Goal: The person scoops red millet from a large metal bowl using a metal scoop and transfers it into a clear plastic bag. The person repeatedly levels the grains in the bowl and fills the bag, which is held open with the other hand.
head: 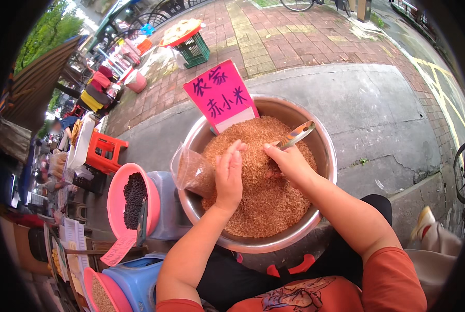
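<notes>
A wide metal basin (330, 156) holds a mound of reddish-brown grain (261, 210). My left hand (229, 171) rests at the mound's left side, fingers extended, holding nothing visible. Beside it, a clear plastic bag (195, 171) partly filled with the same grain leans on the basin's left wall. My right hand (289, 162) is over the right part of the grain, thumb extended and lower fingers partly in it. The patterned handle of a utensil (296, 134) sticks up behind that hand; whether the hand grips it is unclear. A pink handwritten sign (222, 93) stands at the basin's back.
A pink bowl of black beans or grains (115, 202) sits left on a bluish plastic stool (166, 206). Another pink bowl of grain (90, 273) is lower left, near a blue stool (133, 277). A red stool (105, 152) stands farther left. Someone's shoe (424, 222) shows at right.
</notes>
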Demonstrator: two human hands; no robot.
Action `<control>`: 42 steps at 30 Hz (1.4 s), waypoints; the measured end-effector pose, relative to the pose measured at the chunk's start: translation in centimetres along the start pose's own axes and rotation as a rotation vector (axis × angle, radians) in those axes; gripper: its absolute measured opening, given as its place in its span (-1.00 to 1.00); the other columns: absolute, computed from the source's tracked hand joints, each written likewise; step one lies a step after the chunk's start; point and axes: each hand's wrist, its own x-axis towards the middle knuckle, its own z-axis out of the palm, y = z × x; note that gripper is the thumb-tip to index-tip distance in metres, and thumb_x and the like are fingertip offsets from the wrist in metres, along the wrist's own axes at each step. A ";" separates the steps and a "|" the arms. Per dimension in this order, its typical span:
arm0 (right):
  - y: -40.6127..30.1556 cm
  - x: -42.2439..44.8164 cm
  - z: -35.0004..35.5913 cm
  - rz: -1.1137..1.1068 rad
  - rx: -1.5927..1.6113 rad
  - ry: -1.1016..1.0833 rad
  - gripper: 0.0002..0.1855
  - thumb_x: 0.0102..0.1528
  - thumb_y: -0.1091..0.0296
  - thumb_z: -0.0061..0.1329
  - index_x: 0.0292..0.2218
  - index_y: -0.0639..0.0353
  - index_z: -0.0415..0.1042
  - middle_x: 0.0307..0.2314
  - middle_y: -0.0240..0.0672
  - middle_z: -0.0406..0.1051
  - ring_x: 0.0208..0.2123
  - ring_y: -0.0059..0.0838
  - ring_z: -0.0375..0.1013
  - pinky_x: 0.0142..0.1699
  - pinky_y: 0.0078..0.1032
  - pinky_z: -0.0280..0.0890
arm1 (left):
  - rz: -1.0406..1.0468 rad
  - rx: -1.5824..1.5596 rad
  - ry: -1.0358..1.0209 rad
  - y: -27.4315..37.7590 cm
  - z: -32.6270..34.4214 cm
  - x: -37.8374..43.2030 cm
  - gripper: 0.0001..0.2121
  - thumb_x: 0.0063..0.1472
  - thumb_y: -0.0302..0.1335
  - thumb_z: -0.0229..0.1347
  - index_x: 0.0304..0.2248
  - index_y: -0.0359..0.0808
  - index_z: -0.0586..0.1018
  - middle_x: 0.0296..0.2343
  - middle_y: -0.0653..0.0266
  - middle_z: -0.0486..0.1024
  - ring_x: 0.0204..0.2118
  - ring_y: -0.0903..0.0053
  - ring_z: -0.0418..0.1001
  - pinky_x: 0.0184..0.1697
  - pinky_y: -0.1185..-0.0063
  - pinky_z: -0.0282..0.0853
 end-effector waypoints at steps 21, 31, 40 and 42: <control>-2.2 0.5 -1.8 -0.261 -0.109 0.072 -0.73 0.27 0.19 -0.13 -0.19 0.23 0.44 -0.44 -0.44 0.39 -0.48 -0.68 0.37 -0.41 -0.62 0.28 | -0.086 -0.120 0.075 -1.6 -1.4 0.5 -0.53 0.44 -0.21 -0.36 0.01 -0.44 0.40 -0.05 0.08 0.42 0.09 0.44 0.29 0.24 0.46 0.02; -3.0 -0.2 -2.1 -0.911 -0.870 -0.013 -0.84 0.13 0.26 0.03 -0.28 0.11 0.47 -0.41 -0.25 0.46 -0.38 -0.12 0.46 -0.33 -0.30 0.35 | -0.252 -0.070 0.024 -4.2 -1.5 0.5 -0.46 0.43 -0.13 -0.34 0.10 -0.46 0.31 0.08 0.04 0.29 0.18 0.37 0.19 0.27 0.48 0.00; -4.1 -0.2 -4.7 -0.709 -1.215 0.032 -0.69 0.21 0.10 -0.12 -0.23 0.13 0.50 -0.37 -0.13 0.47 -0.29 -0.08 0.47 -0.18 -0.19 0.33 | -0.232 0.153 -0.098 -7.1 -1.0 0.8 -0.46 0.43 -0.14 -0.37 0.17 -0.41 0.24 0.16 0.00 0.19 0.26 0.25 0.06 0.31 0.43 -0.13; -4.7 -0.7 -4.8 -0.663 -1.338 0.069 -0.65 0.22 0.06 -0.16 -0.23 0.11 0.51 -0.37 -0.13 0.48 -0.27 -0.09 0.46 -0.14 -0.17 0.30 | -0.234 0.176 -0.116 -7.0 -0.9 0.9 -0.46 0.42 -0.15 -0.37 0.16 -0.42 0.25 0.16 0.00 0.19 0.26 0.22 0.05 0.32 0.42 -0.15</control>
